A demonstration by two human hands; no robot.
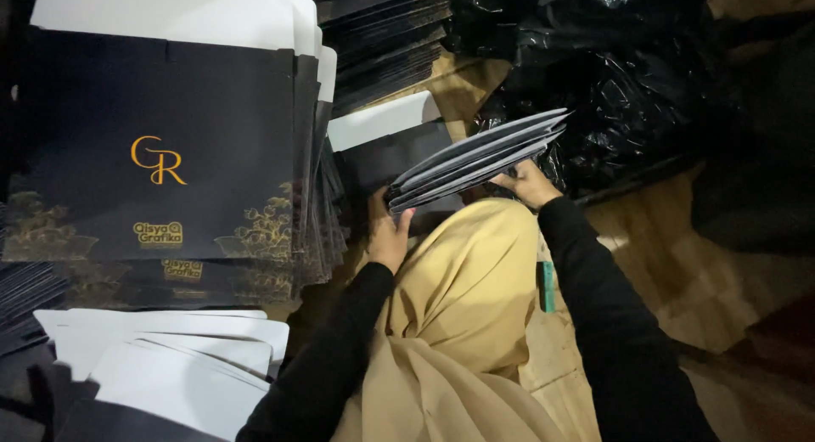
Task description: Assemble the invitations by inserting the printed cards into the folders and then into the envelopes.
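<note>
Both my hands hold a small bundle of flat, folded black cardboard sheets edge-on above my lap. My left hand grips its near left end and my right hand supports it from below on the right. I wear black sleeves, and tan cloth drapes over my lap. A single flat black-and-white sheet lies just beyond the bundle.
A tall stack of flat black box blanks with gold print stands at left. White-faced sheets lie at bottom left. More black blanks are stacked at the top. Crumpled black plastic sits at upper right on a wooden floor.
</note>
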